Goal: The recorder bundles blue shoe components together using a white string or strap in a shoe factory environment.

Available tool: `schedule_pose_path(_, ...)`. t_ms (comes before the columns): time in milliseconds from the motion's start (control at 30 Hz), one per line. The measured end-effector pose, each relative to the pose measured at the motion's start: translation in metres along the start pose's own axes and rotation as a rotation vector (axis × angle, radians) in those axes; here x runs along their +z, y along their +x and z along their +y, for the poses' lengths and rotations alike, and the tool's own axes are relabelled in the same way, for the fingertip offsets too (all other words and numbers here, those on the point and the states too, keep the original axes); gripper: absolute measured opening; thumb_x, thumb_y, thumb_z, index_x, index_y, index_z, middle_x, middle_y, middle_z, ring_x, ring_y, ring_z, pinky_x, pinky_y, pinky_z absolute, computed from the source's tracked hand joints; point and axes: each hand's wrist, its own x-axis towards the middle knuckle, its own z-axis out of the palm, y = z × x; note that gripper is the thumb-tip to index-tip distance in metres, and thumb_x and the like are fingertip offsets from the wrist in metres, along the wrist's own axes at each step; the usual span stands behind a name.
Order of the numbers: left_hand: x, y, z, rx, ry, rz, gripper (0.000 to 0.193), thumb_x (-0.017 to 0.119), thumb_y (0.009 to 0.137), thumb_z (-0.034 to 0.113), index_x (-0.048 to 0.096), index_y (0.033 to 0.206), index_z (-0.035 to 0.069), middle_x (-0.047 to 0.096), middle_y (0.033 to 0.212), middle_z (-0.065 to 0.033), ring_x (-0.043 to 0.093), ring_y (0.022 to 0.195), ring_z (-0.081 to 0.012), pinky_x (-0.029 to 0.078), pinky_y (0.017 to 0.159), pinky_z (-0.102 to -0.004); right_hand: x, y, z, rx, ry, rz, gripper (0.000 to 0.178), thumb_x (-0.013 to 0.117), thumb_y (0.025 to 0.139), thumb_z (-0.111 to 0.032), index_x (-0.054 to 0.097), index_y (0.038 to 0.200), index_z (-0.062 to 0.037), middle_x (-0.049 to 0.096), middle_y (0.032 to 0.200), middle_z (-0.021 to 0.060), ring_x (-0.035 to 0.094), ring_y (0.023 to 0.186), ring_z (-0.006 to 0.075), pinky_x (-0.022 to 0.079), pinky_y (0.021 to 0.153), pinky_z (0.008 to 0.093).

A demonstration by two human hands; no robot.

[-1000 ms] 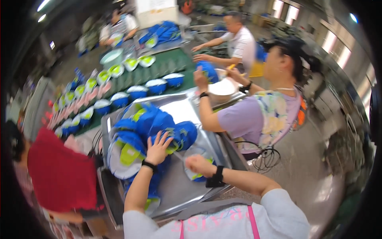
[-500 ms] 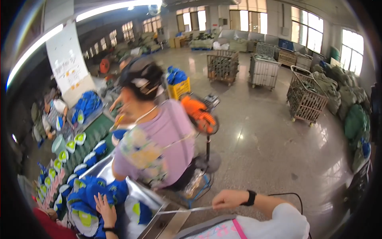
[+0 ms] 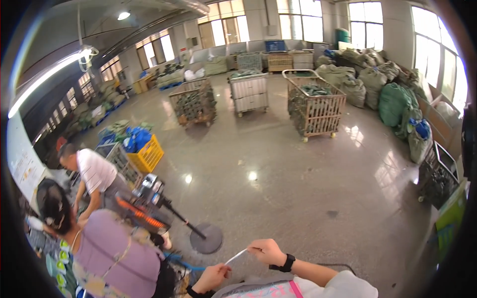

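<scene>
In the head view the scene has swung away from the metal worktop and its blue pieces seen a second ago; now the polished floor (image 3: 318, 174) and wire carts (image 3: 315, 103) fill the picture, so the work has left the pile. Both hands are raised low in the picture, drawing a thin clear strip (image 3: 237, 256) between them. The right hand (image 3: 267, 251) pinches its upper end, the left hand (image 3: 212, 276) its lower end. Its long axis slants from lower left to upper right. A person in a lilac top (image 3: 112, 253) stands just left.

Bright daylight from windows (image 3: 298, 22), floor (image 3: 298, 164) glare, fisheye-bent dark rim
</scene>
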Motion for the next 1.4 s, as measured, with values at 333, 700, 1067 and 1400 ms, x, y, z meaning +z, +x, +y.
schedule_pose_path(333, -0.054, 0.277, 0.130, 0.617, -1.536, 0.092, 0.015, 0.044, 0.092, 0.027, 0.047, 0.089, 0.013, 0.057, 0.103, -0.0094, 0.051, 0.101, -0.0263, 0.036, 0.092, -0.0407, -0.025, 0.124, 0.164, 0.665, 0.803, 0.040, 0.026, 0.040, 0.094, -0.027, 0.054, 0.102, -0.0064, 0.060, 0.084, 0.0060, 0.057, 0.073, 0.0144, 0.045, 0.067, 0.0298)
schedule_pose_path(700, -0.225, 0.499, 0.188, 0.675, -0.814, 0.475, 0.011, 0.048, 0.090, 0.018, 0.047, 0.088, 0.007, 0.045, 0.075, -0.0009, 0.042, 0.069, -0.0100, 0.035, 0.070, -0.0238, -0.202, 0.291, 0.295, 0.922, 0.505, 0.024, 0.027, 0.043, 0.091, -0.024, 0.059, 0.078, -0.0059, 0.043, 0.059, -0.0037, 0.042, 0.058, 0.0047, 0.037, 0.050, 0.0213)
schedule_pose_path(1067, -0.372, 0.693, 0.262, 0.660, 0.078, 0.112, 0.030, 0.058, 0.081, 0.019, 0.053, 0.101, -0.002, 0.052, 0.109, -0.0193, 0.051, 0.098, -0.0281, 0.041, 0.082, -0.0360, -0.210, 0.493, 0.454, 0.441, -0.426, -0.226, 0.022, 0.052, 0.079, -0.027, 0.060, 0.079, -0.0067, 0.060, 0.074, 0.0154, 0.058, 0.068, 0.0347, 0.045, 0.059, 0.0442)
schedule_pose_path(1400, -0.557, 0.799, 0.162, 0.248, -0.035, 0.106, 0.026, 0.049, 0.088, 0.026, 0.058, 0.085, 0.002, 0.058, 0.065, -0.0092, 0.054, 0.061, -0.0191, 0.043, 0.057, -0.0334, -0.175, 0.818, 0.490, 0.269, 0.043, -0.154, 0.016, 0.050, 0.080, -0.016, 0.062, 0.086, -0.0068, 0.058, 0.067, 0.0163, 0.057, 0.064, 0.0315, 0.044, 0.057, 0.0388)
